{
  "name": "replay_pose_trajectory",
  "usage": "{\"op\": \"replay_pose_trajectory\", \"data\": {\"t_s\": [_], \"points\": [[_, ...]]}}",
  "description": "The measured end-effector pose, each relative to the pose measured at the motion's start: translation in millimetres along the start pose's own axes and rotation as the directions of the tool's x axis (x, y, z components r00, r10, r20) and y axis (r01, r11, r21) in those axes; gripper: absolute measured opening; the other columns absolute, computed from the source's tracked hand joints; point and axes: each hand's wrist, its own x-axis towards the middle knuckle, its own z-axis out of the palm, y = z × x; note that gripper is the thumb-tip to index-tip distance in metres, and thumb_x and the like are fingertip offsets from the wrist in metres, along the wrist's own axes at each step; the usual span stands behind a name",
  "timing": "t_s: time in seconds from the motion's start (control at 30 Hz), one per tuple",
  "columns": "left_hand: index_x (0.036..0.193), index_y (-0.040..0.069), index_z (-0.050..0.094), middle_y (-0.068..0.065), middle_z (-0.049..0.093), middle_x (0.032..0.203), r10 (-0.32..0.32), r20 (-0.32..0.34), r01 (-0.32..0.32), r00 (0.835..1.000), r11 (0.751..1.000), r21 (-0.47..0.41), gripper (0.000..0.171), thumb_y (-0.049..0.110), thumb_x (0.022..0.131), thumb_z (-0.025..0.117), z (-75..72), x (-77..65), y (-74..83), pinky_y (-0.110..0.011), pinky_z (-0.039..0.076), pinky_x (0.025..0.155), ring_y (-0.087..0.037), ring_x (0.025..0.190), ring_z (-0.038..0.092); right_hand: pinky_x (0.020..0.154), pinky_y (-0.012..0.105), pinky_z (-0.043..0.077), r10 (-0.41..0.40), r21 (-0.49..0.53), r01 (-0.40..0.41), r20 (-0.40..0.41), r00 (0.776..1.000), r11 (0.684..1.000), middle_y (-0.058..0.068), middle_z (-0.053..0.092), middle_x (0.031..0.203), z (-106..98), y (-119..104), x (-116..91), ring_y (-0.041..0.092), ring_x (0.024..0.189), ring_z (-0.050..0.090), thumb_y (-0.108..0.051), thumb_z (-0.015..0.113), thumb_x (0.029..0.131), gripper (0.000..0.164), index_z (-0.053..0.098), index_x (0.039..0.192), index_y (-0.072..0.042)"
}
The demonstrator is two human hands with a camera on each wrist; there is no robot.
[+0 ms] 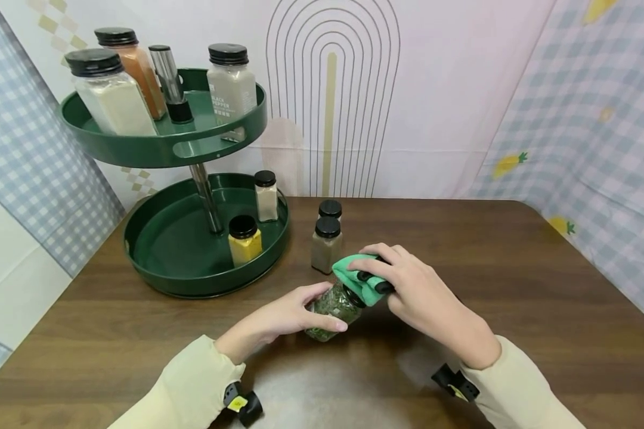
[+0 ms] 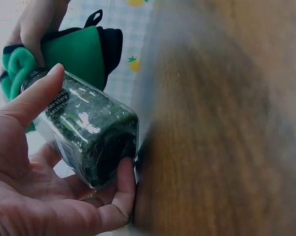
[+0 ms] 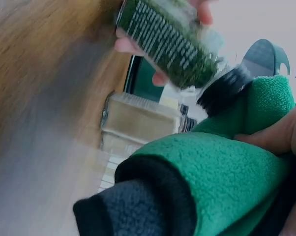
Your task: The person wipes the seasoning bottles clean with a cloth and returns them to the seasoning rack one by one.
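My left hand (image 1: 295,311) grips a square glass jar (image 1: 334,313) of dried green herbs, its label partly reading "parsley" in the left wrist view. The jar is tilted, its black lid (image 3: 224,91) toward the right. A green cloth with black edging (image 1: 358,277) is bunched in my right hand (image 1: 415,286), and it lies against the lid. Thumb and fingers of the left hand wrap the jar's sides and base (image 2: 113,152). In the right wrist view the cloth (image 3: 222,172) hides part of the lid.
Two black-lidded spice jars (image 1: 326,247) stand just behind the hands. At left is a green two-tier rack (image 1: 161,277); its lower tier holds a yellow spice jar (image 1: 244,244) and a small pale jar (image 1: 266,199). Larger jars (image 1: 112,98) and a metal grinder (image 1: 169,77) stand on top.
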Motion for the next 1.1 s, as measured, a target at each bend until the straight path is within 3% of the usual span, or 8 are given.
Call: {"op": "replay_pose_trajectory", "data": {"t_s": [0.23,0.4,0.6,0.67,0.8,0.93,1.0,1.1], "points": [[0.117,0.013,0.055,0.000,0.061,0.101,0.033,0.017,-0.033,0.999,0.999,-0.018,0.040,0.024,0.082,0.071,1.1,-0.7,0.5,-0.028,0.046,0.080,-0.013,0.091,0.056,0.067,0.033,0.045,0.076,-0.039,-0.074,0.072,0.995,0.997,-0.007,0.056,0.116,-1,8,-1,0.018,0.098,0.055,0.017,0.043,0.066,0.066,0.064,0.113,-0.025],[0.120,0.014,0.054,-0.002,0.061,0.104,0.022,0.022,-0.021,1.000,0.999,-0.038,0.043,0.024,0.082,0.071,1.1,-1.3,0.6,-0.029,0.046,0.082,-0.014,0.094,0.056,0.067,0.035,0.045,0.072,-0.105,-0.058,0.139,0.988,0.993,-0.006,0.059,0.110,-5,13,-3,0.020,0.090,0.055,0.016,0.047,0.069,0.061,0.066,0.110,-0.025],[0.126,0.013,0.050,-0.006,0.059,0.113,0.002,-0.020,-0.003,1.000,0.999,-0.047,0.049,0.029,0.084,0.069,-0.5,0.2,-1.4,-0.030,0.044,0.087,-0.016,0.102,0.053,0.064,0.037,0.045,0.092,-0.186,-0.042,0.269,0.959,0.982,-0.001,0.060,0.106,-13,16,-5,0.023,0.087,0.055,0.010,0.056,0.075,0.051,0.067,0.110,-0.024],[0.127,0.012,0.049,-0.007,0.059,0.113,-0.010,-0.033,0.008,0.999,0.999,-0.053,0.050,0.031,0.084,0.069,-0.7,0.8,-2.6,-0.029,0.044,0.086,-0.017,0.102,0.053,0.065,0.038,0.046,0.111,-0.206,-0.061,0.240,0.964,0.977,0.000,0.060,0.106,-16,17,-5,0.024,0.087,0.056,0.010,0.056,0.076,0.050,0.066,0.112,-0.024],[0.125,0.009,0.049,-0.008,0.060,0.110,-0.024,-0.044,0.021,0.999,0.997,-0.077,0.050,0.033,0.084,0.068,-0.1,1.7,-3.2,-0.029,0.046,0.081,-0.016,0.096,0.056,0.067,0.039,0.047,0.094,-0.154,-0.084,0.061,0.994,0.984,0.001,0.058,0.115,-24,18,-6,0.025,0.095,0.055,0.015,0.051,0.073,0.061,0.060,0.119,-0.023],[0.121,0.008,0.049,-0.007,0.060,0.107,-0.045,-0.055,0.040,0.997,0.995,-0.088,0.047,0.034,0.085,0.066,-0.1,1.6,-1.7,-0.030,0.047,0.080,-0.016,0.094,0.056,0.070,0.035,0.047,-0.031,-0.037,0.028,-0.077,0.997,0.999,0.003,0.053,0.125,-26,10,-5,0.022,0.105,0.053,0.021,0.042,0.066,0.076,0.054,0.127,-0.024],[0.121,0.008,0.049,-0.007,0.058,0.109,-0.056,-0.061,0.050,0.997,0.995,-0.088,0.047,0.035,0.086,0.065,-0.7,1.1,-1.2,-0.032,0.047,0.082,-0.017,0.096,0.055,0.073,0.036,0.047,-0.099,-0.007,0.098,-0.092,0.991,0.995,0.005,0.052,0.126,-23,4,-3,0.022,0.107,0.053,0.021,0.040,0.062,0.082,0.054,0.128,-0.025],[0.127,0.011,0.047,-0.008,0.057,0.116,-0.064,-0.058,0.058,0.996,0.993,-0.103,0.048,0.034,0.087,0.063,-1.4,1.6,-1.3,-0.036,0.046,0.086,-0.018,0.102,0.054,0.079,0.039,0.047,-0.152,-0.004,0.152,-0.045,0.987,0.988,0.007,0.052,0.127,-16,-3,-1,0.024,0.108,0.052,0.021,0.046,0.059,0.083,0.056,0.127,-0.026]]}}
